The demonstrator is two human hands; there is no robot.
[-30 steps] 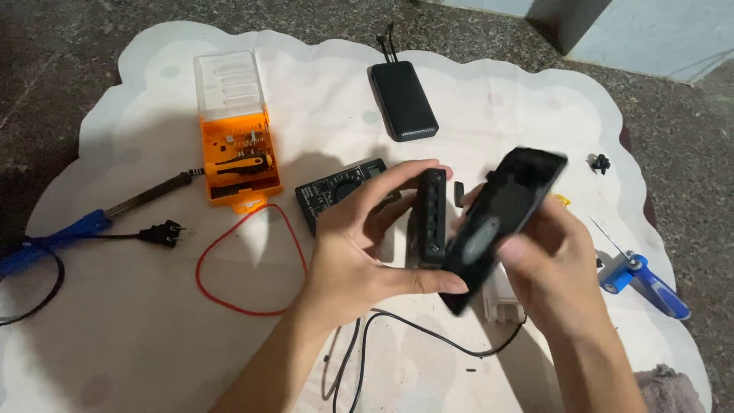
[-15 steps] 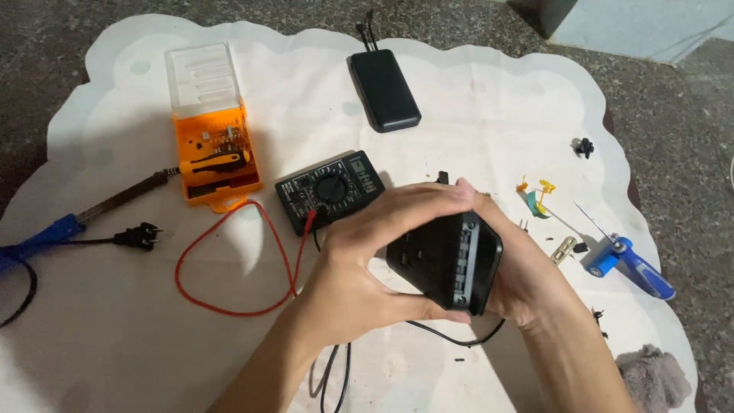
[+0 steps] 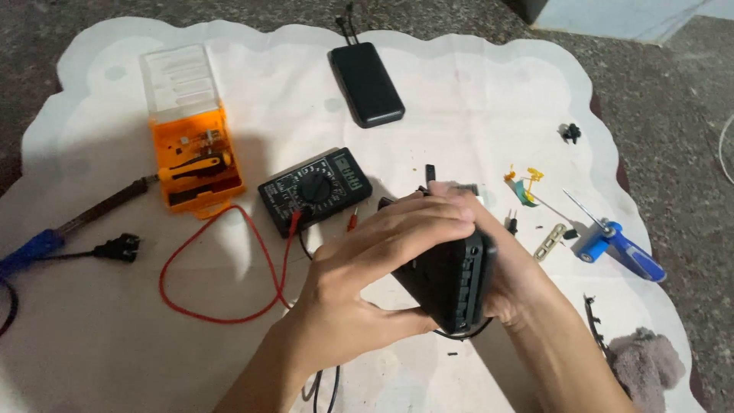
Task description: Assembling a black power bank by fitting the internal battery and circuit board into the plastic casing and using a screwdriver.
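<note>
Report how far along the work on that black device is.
Done, apparently: small loose parts lie on the white cloth, and the blue-handled screwdriver is set down. In hand: left hand and right hand press the black ribbed plastic casing together. Left: black multimeter lies untouched.

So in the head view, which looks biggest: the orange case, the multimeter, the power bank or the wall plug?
1. orange case
2. multimeter and power bank, too close to rank
3. wall plug, clearly smallest
</note>
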